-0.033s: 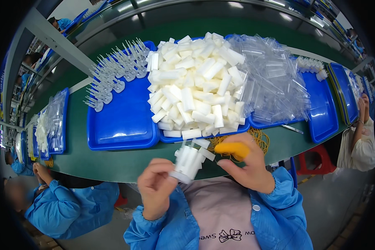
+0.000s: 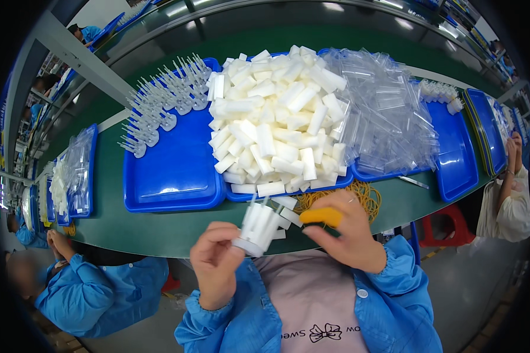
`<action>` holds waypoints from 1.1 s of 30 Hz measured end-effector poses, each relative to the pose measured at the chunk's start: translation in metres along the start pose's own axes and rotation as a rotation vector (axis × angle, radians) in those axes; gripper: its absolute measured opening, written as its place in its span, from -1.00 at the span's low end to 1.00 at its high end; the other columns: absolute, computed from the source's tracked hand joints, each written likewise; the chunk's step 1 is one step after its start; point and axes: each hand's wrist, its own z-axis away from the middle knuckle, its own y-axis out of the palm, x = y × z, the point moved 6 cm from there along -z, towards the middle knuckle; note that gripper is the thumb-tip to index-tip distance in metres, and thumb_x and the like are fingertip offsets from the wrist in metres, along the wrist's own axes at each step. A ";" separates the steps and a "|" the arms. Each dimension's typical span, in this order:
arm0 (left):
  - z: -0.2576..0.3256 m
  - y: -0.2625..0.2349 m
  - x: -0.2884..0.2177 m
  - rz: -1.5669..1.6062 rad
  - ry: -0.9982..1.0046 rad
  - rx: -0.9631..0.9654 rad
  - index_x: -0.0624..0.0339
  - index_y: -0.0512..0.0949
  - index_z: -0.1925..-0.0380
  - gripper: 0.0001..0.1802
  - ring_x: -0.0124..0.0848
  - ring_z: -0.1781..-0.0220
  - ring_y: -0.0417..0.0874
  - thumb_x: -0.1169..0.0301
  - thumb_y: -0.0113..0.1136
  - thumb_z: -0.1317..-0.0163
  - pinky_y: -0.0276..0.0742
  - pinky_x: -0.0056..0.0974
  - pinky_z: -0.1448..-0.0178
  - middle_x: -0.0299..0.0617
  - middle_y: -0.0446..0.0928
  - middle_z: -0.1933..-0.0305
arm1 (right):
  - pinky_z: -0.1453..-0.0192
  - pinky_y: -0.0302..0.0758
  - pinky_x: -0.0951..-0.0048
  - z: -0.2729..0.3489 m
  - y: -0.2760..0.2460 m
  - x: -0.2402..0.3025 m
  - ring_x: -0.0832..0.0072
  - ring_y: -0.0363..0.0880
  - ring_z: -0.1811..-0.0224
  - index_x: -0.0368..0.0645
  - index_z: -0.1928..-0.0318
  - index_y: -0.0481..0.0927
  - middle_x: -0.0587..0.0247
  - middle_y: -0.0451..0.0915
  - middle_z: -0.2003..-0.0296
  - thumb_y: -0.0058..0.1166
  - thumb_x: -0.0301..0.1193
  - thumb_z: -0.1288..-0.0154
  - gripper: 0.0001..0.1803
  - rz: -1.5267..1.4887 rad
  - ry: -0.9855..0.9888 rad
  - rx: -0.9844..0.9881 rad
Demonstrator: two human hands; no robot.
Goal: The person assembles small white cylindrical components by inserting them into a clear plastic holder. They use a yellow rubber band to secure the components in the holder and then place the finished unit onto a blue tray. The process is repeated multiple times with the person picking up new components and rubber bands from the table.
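Note:
My left hand (image 2: 216, 259) grips the round base of a white pronged holder (image 2: 259, 223), fingers on one side and thumb on the other. White foam pieces sit among its prongs, which point up and away from me. To the right of it, my right hand (image 2: 350, 235) holds nothing. A yellow finger cover (image 2: 322, 216) is on its index finger, and the thumb is spread apart below. A few loose white foam pieces (image 2: 290, 217) lie on the green table between the hands. Beyond them is a large heap of white foam cylinders (image 2: 277, 123).
A blue tray (image 2: 174, 182) at left bears several upright pronged holders (image 2: 165, 97). Clear plastic tubes (image 2: 383, 112) are piled at right, near another blue tray (image 2: 455, 170). Yellow rubber bands (image 2: 365, 200) lie by my right hand. A co-worker (image 2: 100, 294) sits at left.
My left hand and the holder have moved slightly left. The yellow-covered finger of my right hand has lowered a little, away from the holder.

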 end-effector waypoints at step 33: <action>0.012 0.034 -0.015 -0.404 0.221 0.544 0.15 0.70 0.29 -0.66 -0.35 0.30 0.54 0.66 0.27 0.17 0.44 -0.37 0.26 -0.20 0.56 0.29 | -0.06 0.41 0.53 0.020 -0.006 -0.026 0.55 0.47 0.07 -0.29 -0.04 0.42 0.22 0.51 0.14 0.06 -0.51 -0.29 -0.69 -1.105 0.454 -0.101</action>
